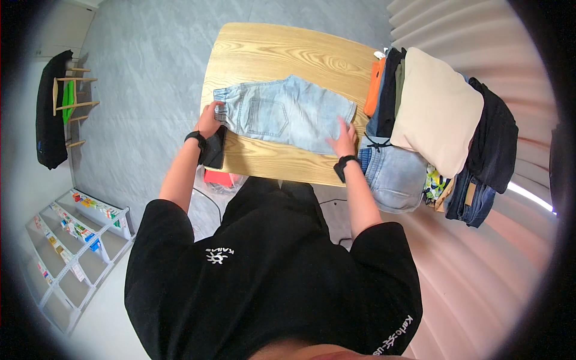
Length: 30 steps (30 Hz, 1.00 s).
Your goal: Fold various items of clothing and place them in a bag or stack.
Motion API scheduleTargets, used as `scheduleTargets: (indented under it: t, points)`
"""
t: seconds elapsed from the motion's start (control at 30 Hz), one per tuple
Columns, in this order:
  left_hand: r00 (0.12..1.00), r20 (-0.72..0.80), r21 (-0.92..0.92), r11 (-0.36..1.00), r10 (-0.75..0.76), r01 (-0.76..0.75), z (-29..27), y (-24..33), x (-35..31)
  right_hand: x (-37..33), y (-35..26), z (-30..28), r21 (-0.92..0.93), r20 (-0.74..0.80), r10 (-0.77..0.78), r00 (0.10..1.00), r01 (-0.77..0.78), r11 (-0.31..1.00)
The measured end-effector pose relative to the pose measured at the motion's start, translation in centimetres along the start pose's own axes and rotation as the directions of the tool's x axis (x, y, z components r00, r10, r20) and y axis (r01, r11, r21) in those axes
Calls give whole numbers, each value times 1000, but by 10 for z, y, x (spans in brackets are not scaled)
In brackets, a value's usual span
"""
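Note:
Light blue denim shorts [288, 111] lie folded lengthwise on a wooden table [288, 45], with the elastic waistband to the left and a back pocket facing up. My left hand [209, 119] is closed on the near corner of the waistband, its thumb and fingers at the edge. At the other end my right hand [344, 139] rests on the leg hem, fingers apart and slightly blurred. A dark flat object [215, 149] lies on the table's near left edge, beside my left wrist.
Right of the table are stacked folded clothes [387, 90], a cream cushion [441, 111], more denim shorts [393, 177] and dark garments [495, 132]. Below the table's near edge sits a red item in clear plastic [219, 178]. A shelf rack [90, 252] stands left; a pink curtain [468, 270] hangs right.

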<state>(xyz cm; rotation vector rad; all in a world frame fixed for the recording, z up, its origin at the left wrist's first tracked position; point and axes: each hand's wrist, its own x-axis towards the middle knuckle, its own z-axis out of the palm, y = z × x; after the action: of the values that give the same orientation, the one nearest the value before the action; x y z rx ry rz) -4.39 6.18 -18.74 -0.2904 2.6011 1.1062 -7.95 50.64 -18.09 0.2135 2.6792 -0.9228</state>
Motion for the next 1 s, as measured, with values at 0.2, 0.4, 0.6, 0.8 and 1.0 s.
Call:
scheduleTargets:
  t: [0.2,0.4,0.6,0.8,1.0]
  points:
    - [999,33,120,992,39,-42,15,11,-28,-62,-2,7,-394,134,-119,984,163,905]
    - [1000,15,89,996,-25,24,6,30,-26,-67,19,12,-359,62,-259,964,264,895]
    - [995,-41,454,889,91,-62,-26,55,-54,-91,30,-19,-218,260,-298,919,356,909]
    - [990,89,26,993,110,-113,-57,56,-30,-61,4,-63,-78,317,-305,898,345,935]
    - [976,215,-210,977,16,30,-78,76,28,-15,-38,-96,13,267,-220,938,225,974]
